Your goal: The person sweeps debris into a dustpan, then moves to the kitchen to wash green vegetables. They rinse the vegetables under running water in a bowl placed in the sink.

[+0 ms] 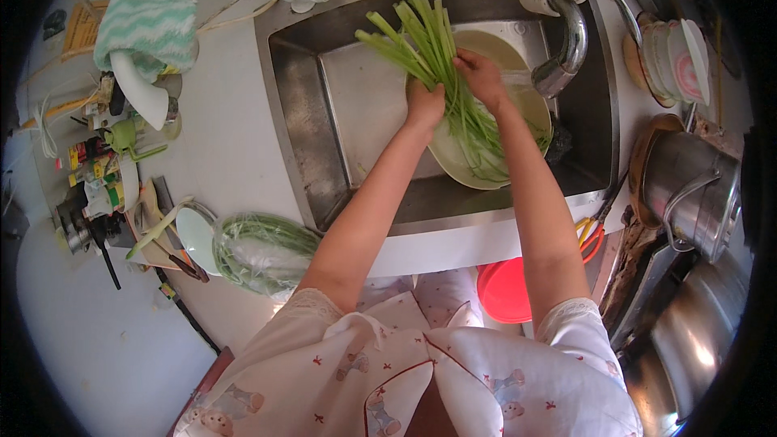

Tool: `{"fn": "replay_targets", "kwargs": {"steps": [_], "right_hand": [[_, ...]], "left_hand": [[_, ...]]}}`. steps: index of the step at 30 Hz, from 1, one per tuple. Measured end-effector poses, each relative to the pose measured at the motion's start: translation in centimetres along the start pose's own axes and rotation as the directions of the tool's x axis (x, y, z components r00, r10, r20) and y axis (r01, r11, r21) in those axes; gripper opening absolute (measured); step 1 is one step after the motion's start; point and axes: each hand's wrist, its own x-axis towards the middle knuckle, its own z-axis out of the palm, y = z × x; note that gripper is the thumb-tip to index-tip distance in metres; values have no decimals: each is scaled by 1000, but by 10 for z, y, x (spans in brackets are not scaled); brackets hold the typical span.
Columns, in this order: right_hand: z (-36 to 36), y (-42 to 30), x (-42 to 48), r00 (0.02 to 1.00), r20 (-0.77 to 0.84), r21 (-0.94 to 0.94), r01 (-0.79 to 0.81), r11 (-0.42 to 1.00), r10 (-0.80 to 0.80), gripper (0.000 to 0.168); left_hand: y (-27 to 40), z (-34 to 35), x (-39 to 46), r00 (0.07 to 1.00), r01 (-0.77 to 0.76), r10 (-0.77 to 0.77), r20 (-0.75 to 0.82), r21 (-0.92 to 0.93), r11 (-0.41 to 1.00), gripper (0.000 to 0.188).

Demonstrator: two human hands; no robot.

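Note:
A bunch of long green vegetable stalks is held tilted over a cream basin in the steel sink. My left hand wraps around the middle of the bunch from the left. From the right, my right hand grips it, fingers against the stalks. The thick ends fan upward, away from me, while thinner lengths trail down into the basin. A chrome faucet curves over the basin's right side, and water runs from its mouth.
Left of the sink lies a plastic bag of greens against a pale bowl. A steel pot and stacked bowls stand on the right. A dark scrubber sits beside the basin. Below the counter shows a red container.

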Motion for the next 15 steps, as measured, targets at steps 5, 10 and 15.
{"fn": "replay_targets", "kwargs": {"steps": [5,10,15], "right_hand": [[-36,46,-18,985,-174,-117,-25,993,5,31],[-85,46,-70,946,-198,-69,-274,959,256,30],[-78,44,-94,959,-120,-314,-283,906,258,27]], "left_hand": [[26,-20,-21,952,1,-191,239,621,784,23],[58,-6,-44,833,-535,280,477,823,191,24],[27,4,-5,400,-690,343,850,526,-498,42]]}}
